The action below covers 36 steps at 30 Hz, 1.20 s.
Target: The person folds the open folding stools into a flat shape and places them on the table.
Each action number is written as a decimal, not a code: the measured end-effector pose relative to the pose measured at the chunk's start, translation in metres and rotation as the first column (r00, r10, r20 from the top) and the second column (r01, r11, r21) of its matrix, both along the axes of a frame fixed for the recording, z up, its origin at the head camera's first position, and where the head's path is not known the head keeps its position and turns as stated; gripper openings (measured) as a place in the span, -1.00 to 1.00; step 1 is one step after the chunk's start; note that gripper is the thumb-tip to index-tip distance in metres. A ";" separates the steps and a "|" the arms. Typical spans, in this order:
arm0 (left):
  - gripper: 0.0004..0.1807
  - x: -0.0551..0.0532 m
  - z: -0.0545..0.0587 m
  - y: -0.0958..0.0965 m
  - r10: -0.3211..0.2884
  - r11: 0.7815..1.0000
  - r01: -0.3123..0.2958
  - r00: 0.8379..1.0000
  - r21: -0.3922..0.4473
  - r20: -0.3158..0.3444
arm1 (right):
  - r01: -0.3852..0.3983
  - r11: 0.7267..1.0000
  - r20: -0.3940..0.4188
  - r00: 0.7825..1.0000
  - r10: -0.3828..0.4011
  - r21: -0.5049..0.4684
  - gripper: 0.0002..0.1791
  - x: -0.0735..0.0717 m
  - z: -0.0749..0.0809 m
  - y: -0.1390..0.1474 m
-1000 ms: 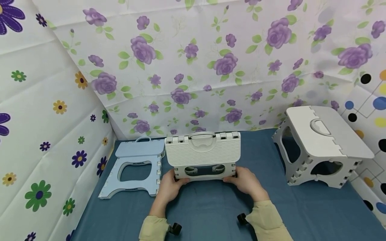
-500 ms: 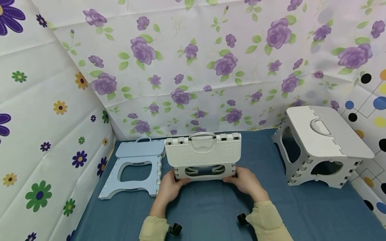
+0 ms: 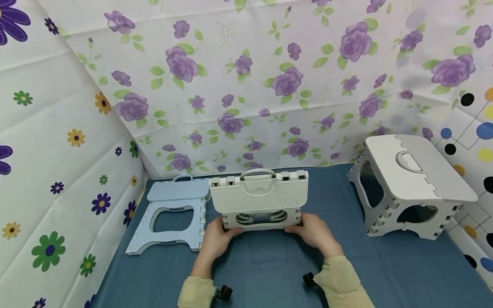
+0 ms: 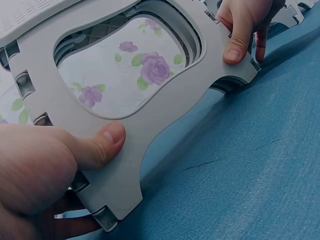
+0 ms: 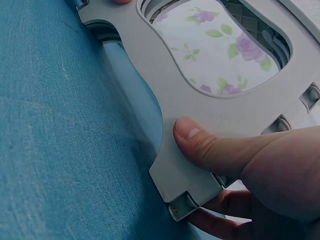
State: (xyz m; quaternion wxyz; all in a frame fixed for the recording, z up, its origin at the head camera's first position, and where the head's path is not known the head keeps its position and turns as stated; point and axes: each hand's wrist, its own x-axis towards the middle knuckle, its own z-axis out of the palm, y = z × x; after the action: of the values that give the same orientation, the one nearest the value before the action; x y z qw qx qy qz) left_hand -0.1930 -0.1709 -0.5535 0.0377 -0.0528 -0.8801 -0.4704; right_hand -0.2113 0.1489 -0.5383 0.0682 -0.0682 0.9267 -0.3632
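A white folding stool (image 3: 259, 196), folded flat, stands upright in the middle of the blue-covered surface, its carry handle at the top. My left hand (image 3: 216, 241) grips its lower left leg corner, the thumb on the front face and the fingers behind. At the lower right corner my right hand (image 3: 316, 234) holds it the same way. In the left wrist view the leg panel (image 4: 130, 130) shows a large oval opening, with flowered cloth visible through it. The right wrist view shows my right thumb (image 5: 200, 142) pressed on the panel above the foot.
To the left lies a light blue folding stool (image 3: 169, 214), folded flat, close to the white one. An unfolded grey-white stool (image 3: 412, 184) stands at the right. Flowered cloth (image 3: 246, 85) hangs behind, with patterned sheets at both sides.
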 end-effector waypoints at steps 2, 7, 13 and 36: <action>-0.53 -0.001 0.000 0.000 0.008 1.000 -0.008 1.000 0.012 0.008 | 0.001 1.000 0.000 1.000 -0.001 -0.003 -0.66 0.000 0.000 0.000; -0.42 -0.001 -0.002 -0.001 0.032 0.998 -0.033 0.999 0.055 0.034 | 0.001 0.998 0.041 0.999 0.002 -0.063 -0.60 -0.002 -0.002 0.005; -0.37 -0.001 -0.003 -0.007 0.061 0.997 -0.061 0.998 0.050 0.000 | 0.035 0.992 0.124 0.992 -0.020 -0.125 -0.49 -0.002 0.001 0.019; -0.40 -0.003 0.000 -0.010 0.052 0.997 -0.051 0.999 0.063 -0.012 | 0.013 0.993 0.065 0.998 -0.006 -0.115 -0.48 -0.007 0.002 0.024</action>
State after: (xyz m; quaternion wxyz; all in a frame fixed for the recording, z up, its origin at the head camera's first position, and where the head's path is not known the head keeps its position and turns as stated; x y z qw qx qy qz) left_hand -0.1956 -0.1811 -0.5538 0.0577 -0.0321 -0.8656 -0.4964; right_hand -0.2187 0.1728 -0.5363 0.0923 -0.0558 0.9018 -0.4185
